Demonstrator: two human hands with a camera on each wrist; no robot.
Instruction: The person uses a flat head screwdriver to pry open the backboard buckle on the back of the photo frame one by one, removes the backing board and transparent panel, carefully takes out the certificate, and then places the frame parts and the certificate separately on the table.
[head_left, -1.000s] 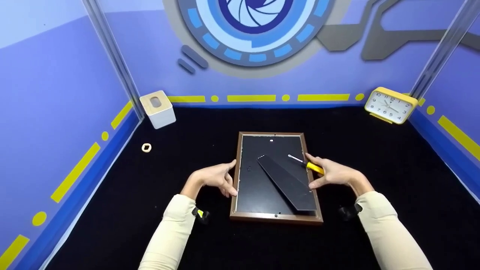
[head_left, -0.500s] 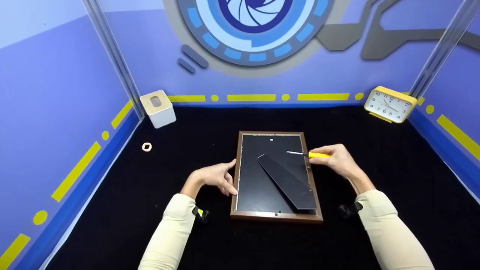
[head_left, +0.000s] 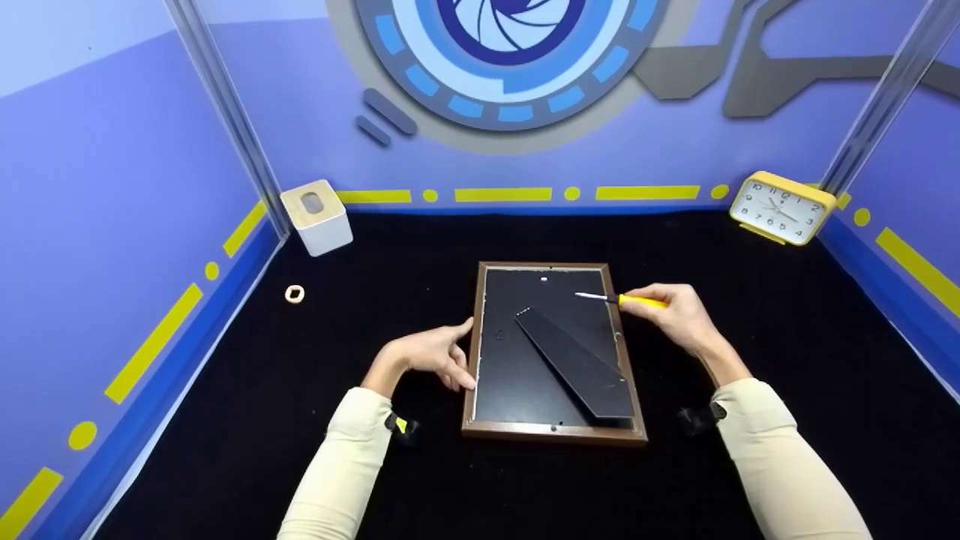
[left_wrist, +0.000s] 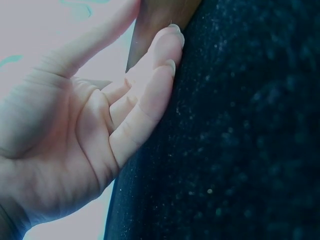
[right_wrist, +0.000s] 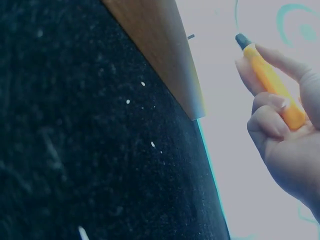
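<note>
A brown wooden picture frame (head_left: 517,432) lies face down on the black cloth, showing its dark backing board (head_left: 510,394). A black easel leg (head_left: 577,366) lies slantwise across that board. My left hand (head_left: 431,351) touches the frame's left side, its fingers extended along the edge in the left wrist view. In my right hand (head_left: 679,315) is a screwdriver (right_wrist: 272,82) with a yellow handle, gripped between thumb and fingers. Its metal shaft points left over the frame's upper right part; the tip appears apart from the rim. Small dark tabs sit along the rim.
A white tissue box (head_left: 326,232) with a wooden top stands at the back left. In front of it lies a small light wooden ring (head_left: 295,294). A yellow alarm clock (head_left: 780,210) stands at the back right. Blue-purple walls enclose three sides.
My right hand has left the frame's right edge and lifted up and back, turning the screwdriver nearly level with its tip to the left. The left hand and frame have stayed put.
</note>
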